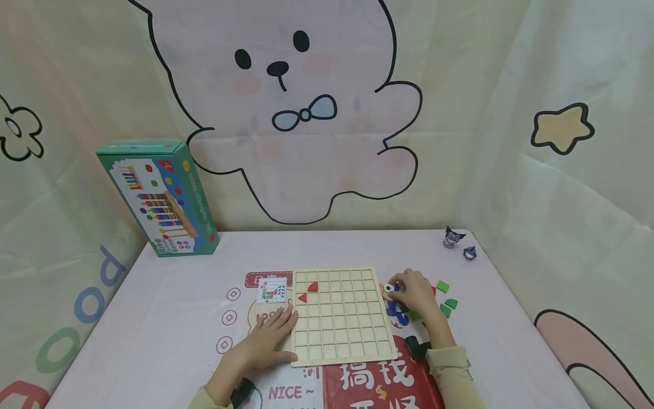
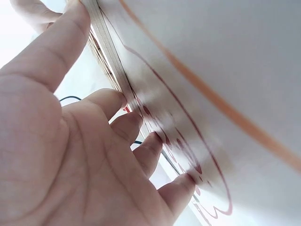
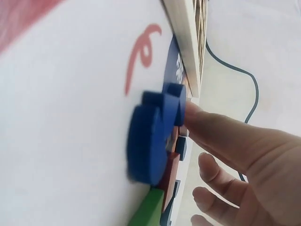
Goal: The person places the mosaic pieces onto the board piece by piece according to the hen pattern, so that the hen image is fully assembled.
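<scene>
Here, a person's left hand lies flat, fingers straight, against the left edge of a wooden grid board on the table. The right hand (just right of the board) touches a blue piece; whether it grips it is unclear.

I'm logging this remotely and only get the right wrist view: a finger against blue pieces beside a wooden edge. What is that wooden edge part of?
Observer: A wooden grid board lying flat on the table.
Operator: Anything in its cells?
Observer: Two red pieces near its top left corner; the other cells look bare.
Operator: Where's the other hand?
Observer: The left hand rests with straight fingers against the board's left edge.
Operator: Other loose pieces near the right hand?
Observer: Green pieces lie just to its right.
</scene>
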Tool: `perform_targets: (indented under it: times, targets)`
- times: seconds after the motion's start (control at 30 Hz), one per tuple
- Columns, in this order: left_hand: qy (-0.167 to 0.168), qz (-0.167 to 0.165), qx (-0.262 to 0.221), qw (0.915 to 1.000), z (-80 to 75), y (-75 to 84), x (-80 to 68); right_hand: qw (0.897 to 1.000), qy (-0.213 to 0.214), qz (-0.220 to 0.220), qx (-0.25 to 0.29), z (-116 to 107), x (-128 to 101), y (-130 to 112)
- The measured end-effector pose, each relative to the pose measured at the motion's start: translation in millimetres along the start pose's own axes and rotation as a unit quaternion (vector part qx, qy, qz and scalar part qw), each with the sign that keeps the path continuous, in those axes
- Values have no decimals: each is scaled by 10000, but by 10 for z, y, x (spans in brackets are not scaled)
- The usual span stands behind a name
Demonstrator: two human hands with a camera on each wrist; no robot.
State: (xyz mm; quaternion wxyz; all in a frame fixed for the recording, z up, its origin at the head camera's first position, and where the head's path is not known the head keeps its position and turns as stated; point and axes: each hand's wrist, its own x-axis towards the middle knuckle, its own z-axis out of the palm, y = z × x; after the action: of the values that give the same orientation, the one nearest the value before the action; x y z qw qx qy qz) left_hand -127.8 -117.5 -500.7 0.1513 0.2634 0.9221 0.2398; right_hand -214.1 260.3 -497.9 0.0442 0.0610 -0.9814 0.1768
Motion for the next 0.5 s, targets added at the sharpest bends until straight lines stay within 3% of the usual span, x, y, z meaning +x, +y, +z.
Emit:
perform_targets:
  times: [0.2, 0.5]
  targets:
    - [-70, -96, 93, 9999, -4, 12, 7, 9999, 45, -120, -67, 11, 5, 19]
    - [-49, -87, 76, 9999, -16, 7, 6, 9977, -50, -237, 629, -19, 10, -103]
